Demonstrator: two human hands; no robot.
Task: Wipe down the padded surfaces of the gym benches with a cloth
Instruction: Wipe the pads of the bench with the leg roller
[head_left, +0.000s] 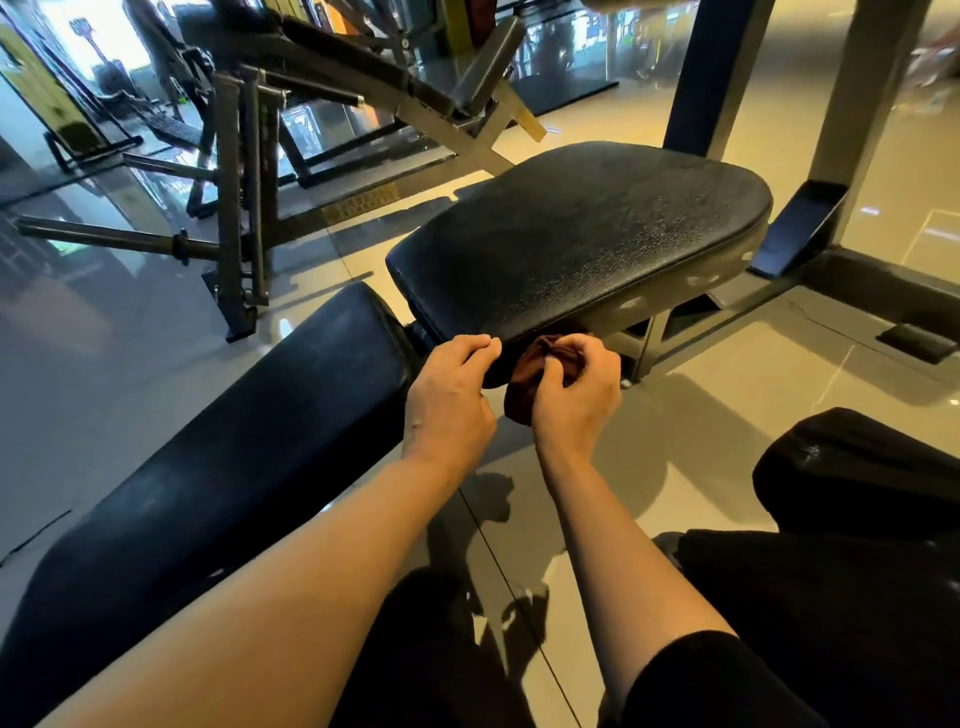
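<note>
A black padded seat pad fills the middle of the view, with a long black back pad running down to the lower left. My right hand grips a bunched dark red-brown cloth against the near corner edge of the seat pad. My left hand is just left of it, fingers curled with the tips on the same pad edge; it is not clear whether they pinch the cloth. Much of the cloth is hidden behind my hands.
A grey weight machine frame with bars stands at the left. Upright posts of the bench rack rise at the back right. Another black pad lies at the lower right. Glossy tiled floor lies between them.
</note>
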